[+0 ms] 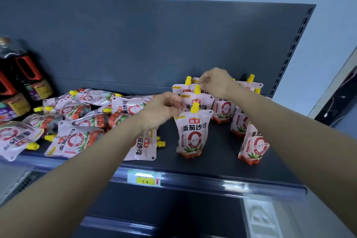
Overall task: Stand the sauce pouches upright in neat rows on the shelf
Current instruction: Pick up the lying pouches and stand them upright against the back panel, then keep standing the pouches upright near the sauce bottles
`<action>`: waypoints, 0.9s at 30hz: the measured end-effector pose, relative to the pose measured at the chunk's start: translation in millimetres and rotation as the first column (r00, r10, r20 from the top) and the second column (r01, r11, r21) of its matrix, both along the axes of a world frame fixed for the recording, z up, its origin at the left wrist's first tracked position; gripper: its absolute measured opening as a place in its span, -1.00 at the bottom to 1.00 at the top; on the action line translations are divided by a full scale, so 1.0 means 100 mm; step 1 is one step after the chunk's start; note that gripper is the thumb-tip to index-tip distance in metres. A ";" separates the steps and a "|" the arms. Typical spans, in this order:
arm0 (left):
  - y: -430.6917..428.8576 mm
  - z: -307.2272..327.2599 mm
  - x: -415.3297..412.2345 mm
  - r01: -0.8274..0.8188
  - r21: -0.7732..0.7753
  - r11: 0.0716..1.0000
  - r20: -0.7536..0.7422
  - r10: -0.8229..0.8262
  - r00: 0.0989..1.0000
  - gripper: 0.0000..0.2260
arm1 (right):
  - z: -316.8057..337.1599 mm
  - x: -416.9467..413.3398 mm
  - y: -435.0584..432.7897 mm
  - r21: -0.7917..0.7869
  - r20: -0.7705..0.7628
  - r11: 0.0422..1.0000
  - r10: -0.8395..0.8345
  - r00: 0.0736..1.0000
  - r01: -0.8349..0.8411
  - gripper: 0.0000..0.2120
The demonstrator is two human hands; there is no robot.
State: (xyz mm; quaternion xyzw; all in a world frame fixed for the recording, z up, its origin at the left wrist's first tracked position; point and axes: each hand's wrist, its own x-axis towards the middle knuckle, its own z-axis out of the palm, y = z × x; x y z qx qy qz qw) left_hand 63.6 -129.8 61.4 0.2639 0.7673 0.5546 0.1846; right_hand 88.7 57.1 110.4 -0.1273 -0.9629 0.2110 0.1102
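Pink-white sauce pouches with yellow caps fill a dark shelf (pixel 218 162). On the right, several stand upright in rows; the front one (pixel 193 133) stands alone, and another (pixel 253 145) stands partly behind my right forearm. On the left, several pouches (pixel 73 141) lie flat in a loose heap. My left hand (pixel 162 110) pinches the left edge of the middle upright pouch (pixel 199 102). My right hand (pixel 216 82) pinches the top of a back-row pouch (pixel 195 80), which is mostly hidden by the hand.
Dark sauce bottles (pixel 21 83) with red handles stand at the shelf's far left. A grey back panel (pixel 154 44) rises behind the pouches. A yellow price tag (pixel 146 179) sits on the shelf's front rail. A lower shelf edge shows below.
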 end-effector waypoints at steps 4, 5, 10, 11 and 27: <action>-0.22 0.18 -0.05 -0.090 0.015 0.996 -0.177 0.091 0.980 -0.79 | 0.10 -0.07 -0.19 0.030 -0.107 0.998 0.061 0.992 -0.058 -0.76; -0.29 0.21 -0.06 -0.110 0.010 0.994 -0.215 0.109 0.971 -0.79 | 0.13 -0.09 -0.26 0.047 -0.123 0.996 0.083 0.989 -0.078 -0.75; -0.68 0.30 -0.24 -0.214 0.043 0.976 -0.360 0.215 0.908 -0.81 | 0.20 -0.21 -0.62 0.152 -0.203 0.977 0.179 0.963 -0.150 -0.67; -0.75 0.30 -0.29 -0.230 0.051 0.972 -0.373 0.232 0.898 -0.82 | 0.20 -0.24 -0.69 0.167 -0.212 0.973 0.193 0.958 -0.159 -0.66; -1.91 -0.06 -1.49 -0.300 -0.199 0.933 -0.325 0.226 0.918 -0.87 | -0.22 -1.42 -1.82 0.122 0.123 0.957 0.250 0.960 -0.265 -0.62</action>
